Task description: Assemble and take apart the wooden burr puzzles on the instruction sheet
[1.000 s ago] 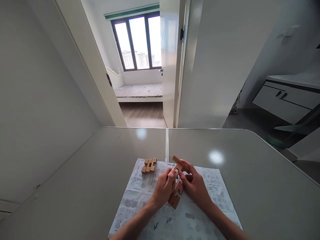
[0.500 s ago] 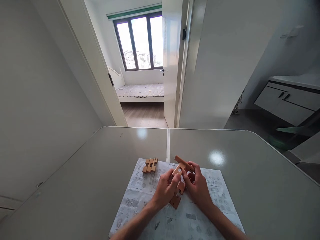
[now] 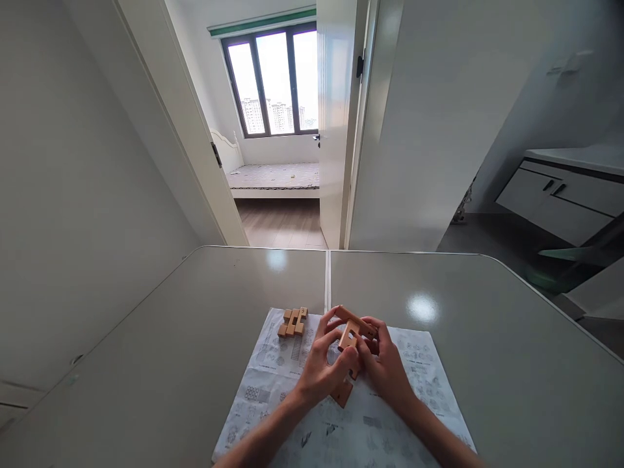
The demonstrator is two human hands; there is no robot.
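Between my hands are notched wooden puzzle pieces, fitted or pressed together. One piece with a hole (image 3: 349,334) faces me, and a longer wooden bar (image 3: 355,316) lies slanted behind it. My left hand (image 3: 324,364) is closed on them from the left, its index finger reaching up to the bar's upper end. My right hand (image 3: 384,357) grips the bar's right end, with fingertips at the holed piece. Below my fingers another notched wooden piece (image 3: 343,394) rests on the printed sheet (image 3: 273,383), partly hidden by my left hand.
Several notched wooden pieces (image 3: 293,322) lie side by side at the sheet's upper left corner. The glossy grey table (image 3: 195,351) has a seam down its middle. Beyond its far edge are an open door (image 3: 336,130) and a bed (image 3: 277,177).
My left fingers have shifted up and spread to the upper end of the bar. The holed piece has turned more upright, and the bar has tilted slightly. The pieces on the sheet have not moved.
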